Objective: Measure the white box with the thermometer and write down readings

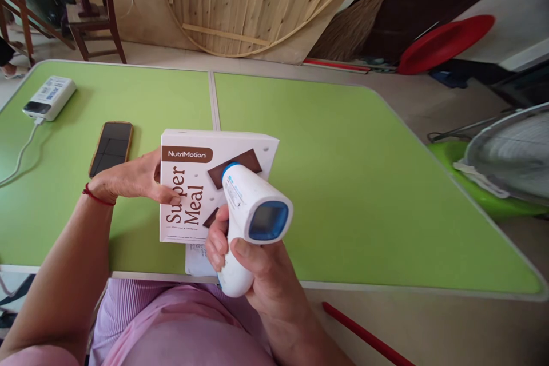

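My left hand [143, 180] grips the left side of a white box [184, 186] marked "NutriMotion Super Meal", its thumb lying across the front. Wrapped round the handle of a white and blue infrared thermometer [255, 194] is my right hand [253, 257]. The thermometer's nose points at the brown bar printed on the box front, overlapping it in view; whether they touch I cannot tell. Its small screen faces me and looks dark. Below the box, a white paper or card [198, 260] lies partly hidden on the table.
The green folding table [364, 194] has a seam in its middle. A phone [111, 147] and a white power bank [50, 97] with a cable lie on the left. Beyond stand a wooden chair [92, 17], a large wooden disc [257, 0] and a red basin [446, 43]. A fan [514, 154] is at right.
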